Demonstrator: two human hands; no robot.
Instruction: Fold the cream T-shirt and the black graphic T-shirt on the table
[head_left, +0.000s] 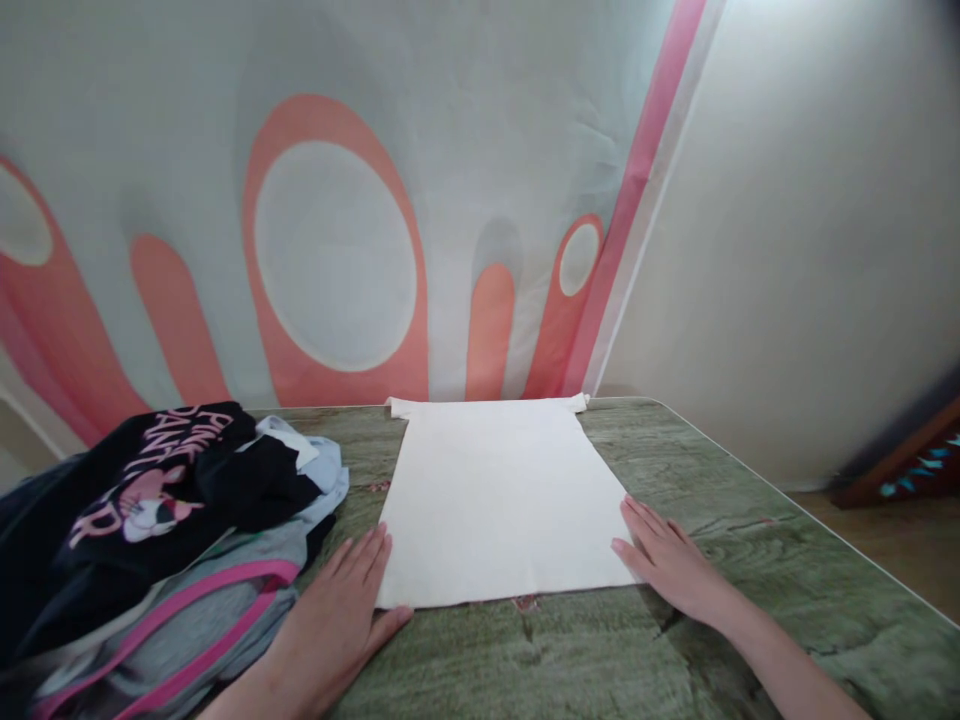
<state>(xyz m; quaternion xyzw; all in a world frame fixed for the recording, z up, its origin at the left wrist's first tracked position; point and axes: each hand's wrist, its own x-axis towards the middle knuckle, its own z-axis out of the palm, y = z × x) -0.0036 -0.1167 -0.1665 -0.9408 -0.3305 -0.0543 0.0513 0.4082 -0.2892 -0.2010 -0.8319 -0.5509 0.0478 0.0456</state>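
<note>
A white shirt [502, 500] lies spread flat on the table, its short sleeves at the far edge and its hem toward me. My left hand [337, 610] rests at the near left corner of the shirt, fingers stretched out along its side and thumb by the hem. On the opposite side, my right hand [667, 555] lies flat with its fingertips on the shirt's right edge. Neither hand grips the cloth.
A heap of clothes sits left of the shirt, with a black printed top [150, 490] above a grey garment with pink trim [217, 610]. The wood-patterned table [750, 540] meets a printed backdrop [450, 200] behind. A dark brown object [907, 470] stands far right.
</note>
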